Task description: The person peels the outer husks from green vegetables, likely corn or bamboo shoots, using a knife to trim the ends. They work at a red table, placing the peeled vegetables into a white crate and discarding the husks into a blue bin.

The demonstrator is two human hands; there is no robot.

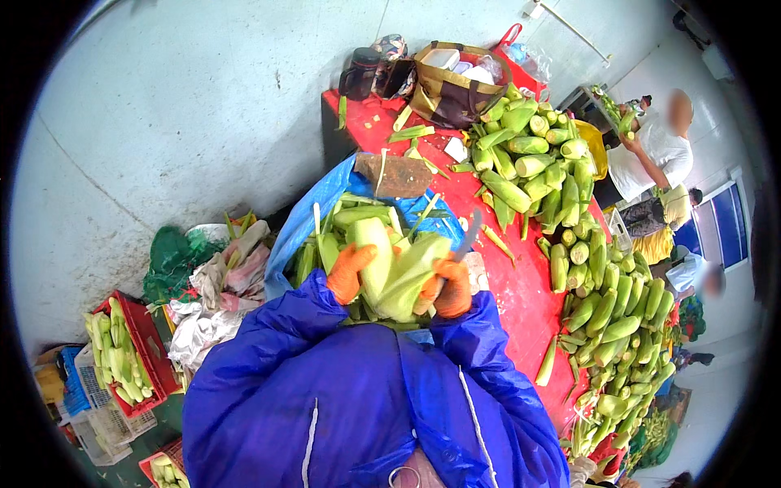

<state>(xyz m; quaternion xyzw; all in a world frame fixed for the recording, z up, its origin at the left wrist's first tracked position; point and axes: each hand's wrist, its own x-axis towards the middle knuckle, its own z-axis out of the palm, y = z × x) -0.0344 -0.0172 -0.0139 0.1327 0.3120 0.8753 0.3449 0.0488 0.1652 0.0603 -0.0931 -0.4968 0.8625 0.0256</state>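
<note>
My left hand, in an orange glove, is closed on pale green corn husk in front of my chest. My right hand, gloved the same, is closed round a knife whose grey, curved blade points up and away. Its fingers also touch the spread husk leaves. Any ear inside the husk is mostly hidden by the leaves. Directly below lies a heap of loose husks in a blue plastic sheet. A brown block rests on the sheet's far edge.
A large pile of unhusked corn covers the right of the red table. At its far end stand a tote bag and a dark jug. Red crates with corn are at left. Another person works far right.
</note>
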